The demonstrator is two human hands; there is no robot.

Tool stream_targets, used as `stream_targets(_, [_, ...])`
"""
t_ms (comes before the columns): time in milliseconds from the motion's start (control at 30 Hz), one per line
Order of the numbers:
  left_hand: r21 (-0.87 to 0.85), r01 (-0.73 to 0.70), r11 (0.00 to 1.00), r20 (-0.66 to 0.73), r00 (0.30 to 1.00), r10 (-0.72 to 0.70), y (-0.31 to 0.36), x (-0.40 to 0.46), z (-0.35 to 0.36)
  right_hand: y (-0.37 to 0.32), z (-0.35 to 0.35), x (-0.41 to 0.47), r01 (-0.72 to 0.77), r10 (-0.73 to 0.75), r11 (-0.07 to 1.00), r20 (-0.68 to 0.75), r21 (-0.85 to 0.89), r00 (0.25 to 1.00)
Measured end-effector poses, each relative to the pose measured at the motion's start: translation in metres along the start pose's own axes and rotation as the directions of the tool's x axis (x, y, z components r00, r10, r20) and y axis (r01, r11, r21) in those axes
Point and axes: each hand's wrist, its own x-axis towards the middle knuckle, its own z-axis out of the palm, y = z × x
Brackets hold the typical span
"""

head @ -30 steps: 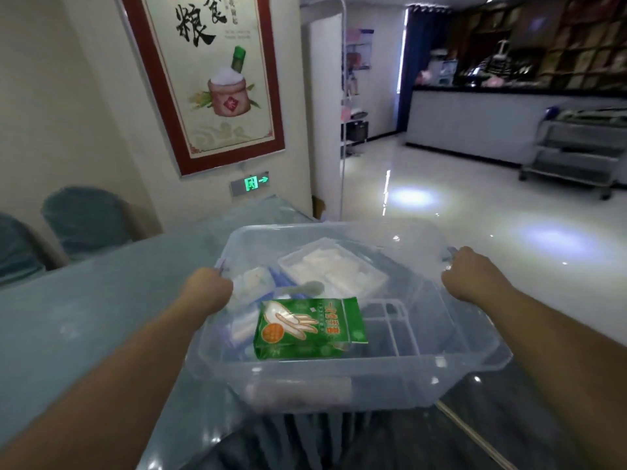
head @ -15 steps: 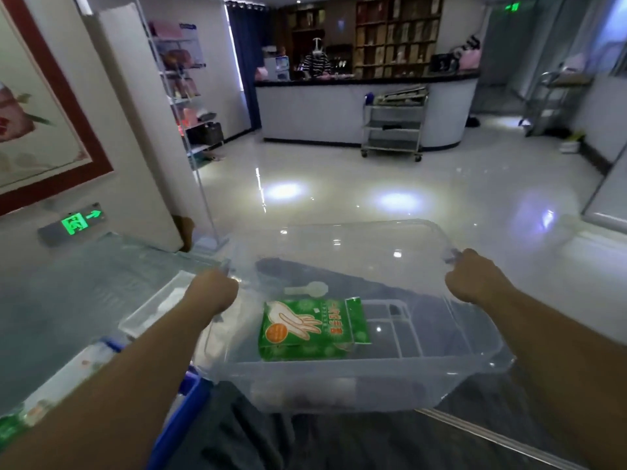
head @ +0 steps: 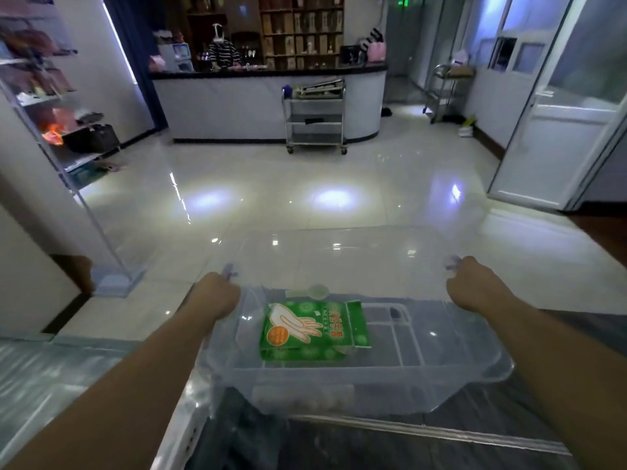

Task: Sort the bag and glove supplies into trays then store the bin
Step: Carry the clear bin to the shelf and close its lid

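Clearly both hands were carrying the clear rectangular plastic bin (head: 356, 378), one at each short end. The left hand (head: 217, 296) was curled shut over the bin's left rim, fingers wrapped out of sight around a small purple handle tab; the right hand (head: 475, 283) gripped the right rim the same way, knuckles up, fingertips hidden under the edge.

Between the two fists, inside the bin, lay a green cardboard glove box printed with a pale hand and an orange circle (head: 314, 330), flat on the bottom and nearer the left fingers than the right. Just beyond it, toward the far wall, sat a small translucent scoop-shaped piece (head: 310, 292) (too faint to identify). To the right of the box, a white wire divider rack (head: 400, 334) rested on the bin floor.

Beyond the knuckles stretched a glossy white tiled floor (head: 305, 184). Farther ahead stood a steel three-shelf trolley (head: 315, 120) in front of a curved white reception counter (head: 237, 103). Beneath the left forearm ran a glass-topped table edge (head: 51, 374).
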Motion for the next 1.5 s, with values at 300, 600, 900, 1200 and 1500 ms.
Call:
stream_targets(300, [0.085,-0.064,0.994,0.052,0.997,0.06,0.075,0.126,0.05,-0.018,0.014,0.126,-0.066,0.066,0.997,-0.006,-0.036,0.998])
stream_targets(600, [0.03,0.051,0.998,-0.012,0.999,-0.051,0.153,0.246,0.093,-0.068,0.017,0.314,0.031,-0.026,0.997,0.066,-0.068,0.997])
stream_targets(900, [0.014,0.152,0.988,-0.082,0.985,-0.151,0.195,0.359,0.114,-0.141,0.04,0.467,0.115,-0.094,0.985,0.157,-0.129,0.983])
stream_targets(1200, [0.091,0.175,0.98,0.041,0.983,-0.18,0.202,0.543,0.111,-0.245,0.111,0.613,0.177,-0.13,0.966,0.24,-0.187,0.962])
stream_targets(1500, [-0.011,0.188,0.982,0.025,0.982,-0.187,0.238,0.734,0.078,-0.369,0.169,0.746,0.104,-0.076,0.977,0.152,-0.186,0.985])
